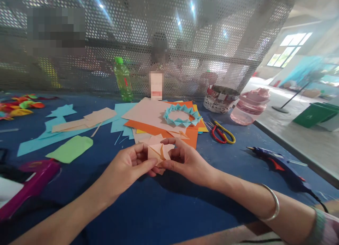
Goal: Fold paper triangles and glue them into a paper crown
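Observation:
Between my two hands is a small piece of folded peach paper point(156, 153), held above the blue tabletop. My left hand point(134, 162) pinches its left and lower edge with thumb and fingers. At its right side, my right hand point(186, 162) grips the paper with the thumb low and the index finger along the top. Just beyond lie sheets of orange paper point(192, 143) and pale pink paper point(147, 111). A ring of folded blue paper point(169, 122) rests on this stack.
Scissors point(224, 132) with red and yellow handles and a dark blue glue gun point(280, 167) lie to the right. A pink water bottle point(250, 107) and a green bottle point(124, 81) stand behind. On the left are a magenta glue gun point(39, 178) and a green paper tag point(71, 149).

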Available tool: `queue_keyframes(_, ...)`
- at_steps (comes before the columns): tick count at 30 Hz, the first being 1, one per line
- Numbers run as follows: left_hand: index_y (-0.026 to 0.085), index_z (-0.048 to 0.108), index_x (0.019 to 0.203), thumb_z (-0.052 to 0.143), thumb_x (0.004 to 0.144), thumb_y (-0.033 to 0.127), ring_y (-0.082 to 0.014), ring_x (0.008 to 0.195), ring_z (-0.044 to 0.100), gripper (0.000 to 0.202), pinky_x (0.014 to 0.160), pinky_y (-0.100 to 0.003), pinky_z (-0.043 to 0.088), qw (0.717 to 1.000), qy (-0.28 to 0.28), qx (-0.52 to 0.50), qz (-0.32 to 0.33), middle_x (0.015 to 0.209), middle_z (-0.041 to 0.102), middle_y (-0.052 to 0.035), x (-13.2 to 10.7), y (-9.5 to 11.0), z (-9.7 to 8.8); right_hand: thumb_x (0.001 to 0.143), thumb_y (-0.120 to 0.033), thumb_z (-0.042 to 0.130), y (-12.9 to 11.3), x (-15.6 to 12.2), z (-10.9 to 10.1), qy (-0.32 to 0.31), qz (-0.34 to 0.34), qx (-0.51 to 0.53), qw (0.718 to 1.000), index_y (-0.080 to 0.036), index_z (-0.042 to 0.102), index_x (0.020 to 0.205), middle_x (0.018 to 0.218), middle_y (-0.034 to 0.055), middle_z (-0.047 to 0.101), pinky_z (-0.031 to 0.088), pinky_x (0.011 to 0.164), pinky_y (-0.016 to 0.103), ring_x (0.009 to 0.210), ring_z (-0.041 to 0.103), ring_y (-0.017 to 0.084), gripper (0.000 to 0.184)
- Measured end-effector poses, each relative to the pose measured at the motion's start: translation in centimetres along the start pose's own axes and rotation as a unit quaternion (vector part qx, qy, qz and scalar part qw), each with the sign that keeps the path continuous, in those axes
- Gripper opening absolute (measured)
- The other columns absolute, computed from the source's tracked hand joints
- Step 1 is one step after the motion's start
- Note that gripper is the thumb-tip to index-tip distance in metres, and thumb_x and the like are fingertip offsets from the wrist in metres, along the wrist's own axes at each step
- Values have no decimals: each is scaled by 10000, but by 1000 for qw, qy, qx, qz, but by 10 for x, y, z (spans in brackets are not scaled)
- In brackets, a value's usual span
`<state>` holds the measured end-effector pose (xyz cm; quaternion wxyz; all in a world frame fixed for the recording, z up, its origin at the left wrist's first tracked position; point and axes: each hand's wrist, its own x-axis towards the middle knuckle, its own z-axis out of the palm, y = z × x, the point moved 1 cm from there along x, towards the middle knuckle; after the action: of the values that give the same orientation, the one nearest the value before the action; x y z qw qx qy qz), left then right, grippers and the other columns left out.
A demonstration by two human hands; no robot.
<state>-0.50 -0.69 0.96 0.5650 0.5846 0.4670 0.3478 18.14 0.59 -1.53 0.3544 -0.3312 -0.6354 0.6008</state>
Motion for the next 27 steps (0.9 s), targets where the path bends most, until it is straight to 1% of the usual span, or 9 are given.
queue_keyframes(3,191,541,1057,666,785,321,-207,834,700,327,716,-329,585,998,23,41,38,969,702,-63,0,-4,0,798,-346,708,3,2,-5,30,12,-15,999,-204,420,1191,645,-79,504,427,613,254,614,544,107,507)
queue_keyframes(6,231,467,1197,632,805,233,-239,1129,595,425,911,-394,535,969,94,160,166,1213,598,-82,-1,-7,-4,802,-300,693,5,5,-12,27,19,-45,998,-196,415,1194,591,-106,445,393,590,239,572,497,94,492)
queue_keyframes(8,248,432,1284,579,815,142,-244,1255,491,503,1024,-433,455,920,116,273,254,1325,517,-86,-2,-8,-6,813,-278,676,4,6,-14,21,16,-68,997,-189,413,1203,585,-113,422,369,575,230,552,454,83,478)
queue_keyframes(10,248,461,1287,497,835,58,-236,1284,455,491,1066,-449,401,861,92,377,329,1340,510,-81,-3,-8,-7,823,-260,662,2,5,-15,8,11,-89,996,-184,408,1214,585,-117,401,344,556,223,538,412,75,472)
queue_keyframes(13,232,571,1147,448,870,14,-222,1208,514,373,1017,-426,415,786,40,466,403,1233,599,-63,-3,-9,-8,839,-233,645,-2,2,-14,-25,-4,-134,991,-184,395,1244,592,-121,372,310,533,218,532,359,69,479)
queue_keyframes(15,220,616,1054,485,882,33,-214,1120,563,285,952,-398,435,762,31,484,429,1128,656,-49,-2,-8,-9,851,-226,635,-4,0,-13,-39,-23,-176,983,-192,394,1264,602,-118,372,307,532,217,536,348,69,479)
queue_keyframes(19,205,666,965,517,886,53,-195,1034,599,227,900,-368,434,754,22,499,426,1037,702,-37,-2,-7,-9,858,-189,618,-3,-1,-15,-13,-70,-276,959,-194,409,1275,742,-54,537,421,631,244,638,491,91,466)
queue_keyframes(23,242,695,997,500,888,71,-191,1015,615,280,911,-371,438,765,8,511,393,1058,706,-20,-1,-10,-8,827,-126,629,-2,0,-17,29,-160,-403,901,-186,502,1195,1107,89,600,471,912,379,1023,565,192,393)
queue_keyframes(27,219,697,931,483,909,98,-194,954,624,247,870,-370,463,769,4,528,362,999,700,-33,-1,-17,-6,840,-99,602,-2,-3,-14,22,-225,-454,862,-156,581,1086,1103,113,608,490,928,362,1065,569,207,253)
